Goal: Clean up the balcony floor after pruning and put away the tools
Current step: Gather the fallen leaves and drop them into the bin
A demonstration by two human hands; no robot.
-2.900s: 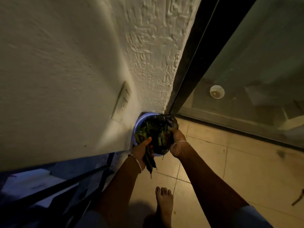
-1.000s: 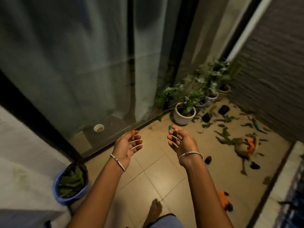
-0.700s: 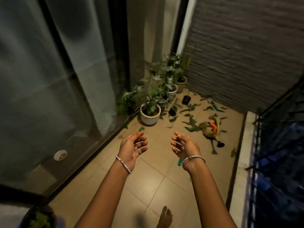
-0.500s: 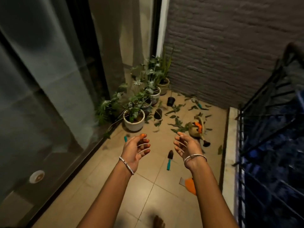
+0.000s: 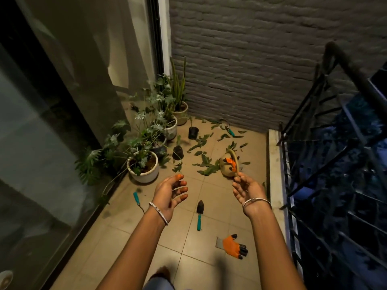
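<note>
My left hand [image 5: 170, 192] and my right hand [image 5: 247, 189] are held out in front of me, palms facing each other, fingers apart, holding nothing. On the tiles below them lies a trowel [image 5: 199, 214] with a teal handle. A second teal-handled tool [image 5: 137, 200] lies left of it by the door track. An orange glove [image 5: 233, 246] lies at the lower right. Cut green leaves [image 5: 206, 162] are scattered over the far floor around a woven basket [image 5: 228, 166] with an orange item in it. Another teal-handled tool [image 5: 230, 131] lies near the brick wall.
Potted plants [image 5: 144, 162] line the glass sliding door [image 5: 52, 126] on the left. Two small black pots [image 5: 178, 152] stand among the leaves. A grey brick wall [image 5: 251, 59] closes the far end. A black metal railing [image 5: 326, 164] on a low ledge runs along the right.
I have turned away from the blue bucket of leaves in the corner, toward the far end of the balcony. Both hands, which were pressing leaves into the bucket, are now held out with nothing in them.
</note>
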